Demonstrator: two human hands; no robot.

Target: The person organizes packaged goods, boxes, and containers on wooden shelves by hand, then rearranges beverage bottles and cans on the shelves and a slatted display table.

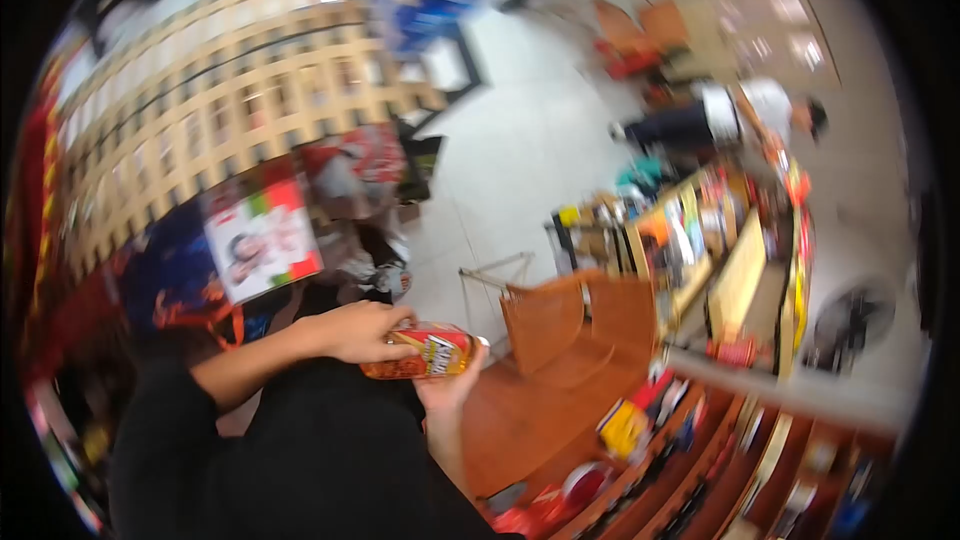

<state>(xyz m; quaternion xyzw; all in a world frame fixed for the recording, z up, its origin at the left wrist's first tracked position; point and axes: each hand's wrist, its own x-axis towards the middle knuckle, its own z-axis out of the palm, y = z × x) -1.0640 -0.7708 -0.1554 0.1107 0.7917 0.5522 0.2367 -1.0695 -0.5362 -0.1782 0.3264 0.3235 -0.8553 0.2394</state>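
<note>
A plastic drink bottle (436,352) with amber contents, a red and yellow label and a white cap lies roughly sideways in front of my black shirt. My left hand (362,332) comes over it from the left, its fingers closed on the label and the base end. At the cap end, my right hand (450,389) grips the bottle from below, with part of its fingers hidden behind it. The smaller lettering on the label is too blurred to read.
A brown chair (580,325) stands close on the right, beside wooden shelves (690,460) of packed goods. Farther off, a person (745,112) leans over a goods display (735,270). Pale slatted racks (230,105) and a printed bag (262,240) are at left.
</note>
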